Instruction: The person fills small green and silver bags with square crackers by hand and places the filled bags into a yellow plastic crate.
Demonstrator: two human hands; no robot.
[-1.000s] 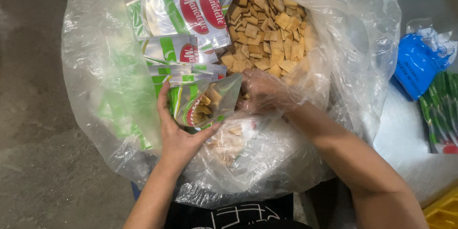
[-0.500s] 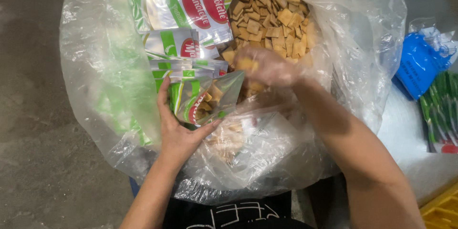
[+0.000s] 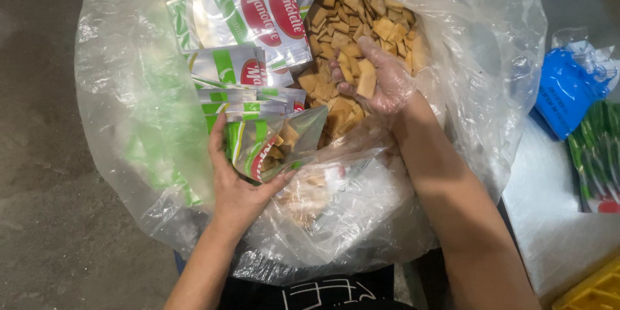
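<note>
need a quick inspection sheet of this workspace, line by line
surface: grey concrete floor; a pale table at right
job's things: big clear bag of tan crackers; open pouch, part filled; stack of empty pouches
clutter: blue bag, green packets, yellow crate
grippers: left hand holds the pouch open; right hand, in a clear glove, cups a scoop of crackers
cables: nothing seen
surroundings: no other person in view
</note>
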